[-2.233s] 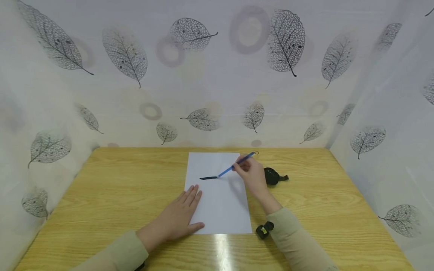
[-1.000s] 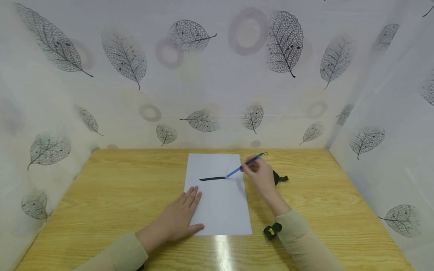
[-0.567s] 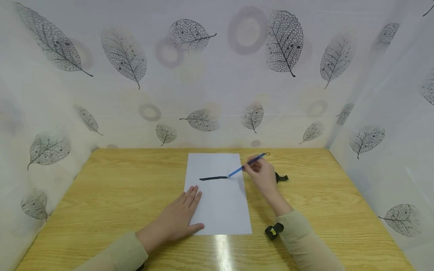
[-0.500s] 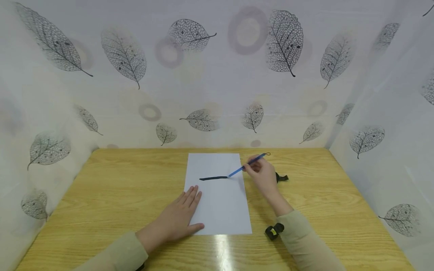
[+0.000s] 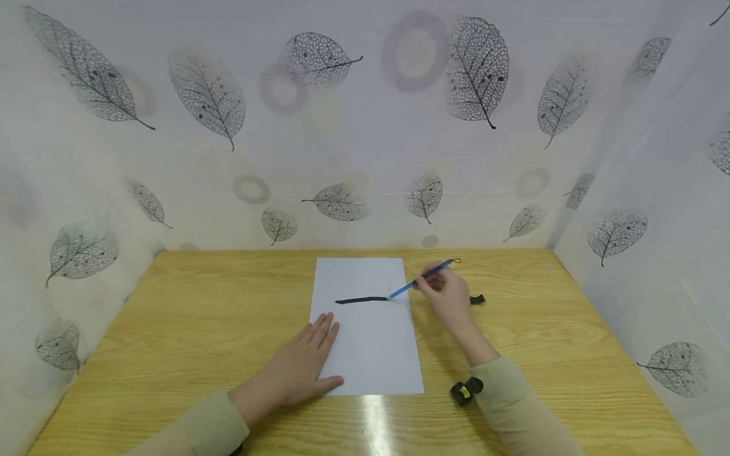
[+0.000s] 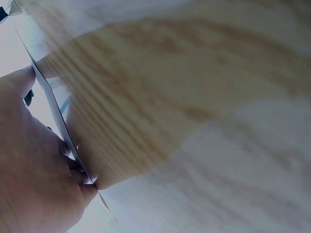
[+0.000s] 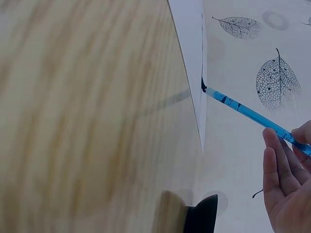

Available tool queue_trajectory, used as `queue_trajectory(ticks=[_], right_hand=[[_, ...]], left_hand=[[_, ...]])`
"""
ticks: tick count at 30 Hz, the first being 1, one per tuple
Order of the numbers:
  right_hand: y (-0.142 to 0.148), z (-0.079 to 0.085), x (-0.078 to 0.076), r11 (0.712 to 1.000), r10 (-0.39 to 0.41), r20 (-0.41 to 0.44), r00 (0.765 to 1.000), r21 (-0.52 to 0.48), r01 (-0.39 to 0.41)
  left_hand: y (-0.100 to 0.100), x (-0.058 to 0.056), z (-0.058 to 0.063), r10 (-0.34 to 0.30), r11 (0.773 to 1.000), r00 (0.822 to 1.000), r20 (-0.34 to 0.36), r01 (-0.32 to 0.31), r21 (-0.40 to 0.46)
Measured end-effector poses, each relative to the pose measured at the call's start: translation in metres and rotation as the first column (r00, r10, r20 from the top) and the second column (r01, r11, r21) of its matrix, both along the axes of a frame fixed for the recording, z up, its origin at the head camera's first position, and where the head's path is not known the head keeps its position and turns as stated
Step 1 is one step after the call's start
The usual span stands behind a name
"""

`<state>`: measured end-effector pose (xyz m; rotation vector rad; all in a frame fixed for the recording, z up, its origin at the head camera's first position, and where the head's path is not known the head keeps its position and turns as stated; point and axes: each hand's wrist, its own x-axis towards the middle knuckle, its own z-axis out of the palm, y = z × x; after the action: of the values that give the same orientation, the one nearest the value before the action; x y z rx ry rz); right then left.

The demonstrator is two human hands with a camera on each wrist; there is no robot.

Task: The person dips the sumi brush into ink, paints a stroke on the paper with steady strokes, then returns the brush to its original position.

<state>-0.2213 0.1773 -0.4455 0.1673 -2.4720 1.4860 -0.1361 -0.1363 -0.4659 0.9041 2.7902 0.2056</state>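
Observation:
A white sheet of paper (image 5: 371, 354) lies on the wooden table and bears one thick, nearly level black stroke (image 5: 362, 300). My left hand (image 5: 299, 364) rests flat on the sheet's left edge with its fingers straight; in the left wrist view the hand (image 6: 39, 160) lies along that edge. My right hand (image 5: 447, 297) pinches a blue calligraphy brush (image 5: 422, 280) with a cord loop at its top end. The brush slants down to the left, its tip at the stroke's right end. In the right wrist view, the brush (image 7: 248, 110) shows a dark tip touching the paper.
Behind my right hand, a black object (image 5: 478, 299) is mostly hidden, only its short end showing. A small black device (image 5: 466, 391) sits at my right wrist. Leaf-patterned cloth (image 5: 353, 126) stands around the back and sides of the wooden table (image 5: 199, 316).
My right hand has moved right with the brush, and the black stroke has grown longer rightward. The hand now covers most of the black object. My left hand has stayed in place.

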Motion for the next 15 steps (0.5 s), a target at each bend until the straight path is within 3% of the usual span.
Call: queue_trajectory(ticks=[15], right_hand=[[0.0059,0.0016,0.0029,1.0,-0.008,-0.006,1.0,0.021,0.008]], left_hand=[[0.0016,-0.001,-0.001,0.004,1.0,1.0,0.0,-0.004,-0.004]])
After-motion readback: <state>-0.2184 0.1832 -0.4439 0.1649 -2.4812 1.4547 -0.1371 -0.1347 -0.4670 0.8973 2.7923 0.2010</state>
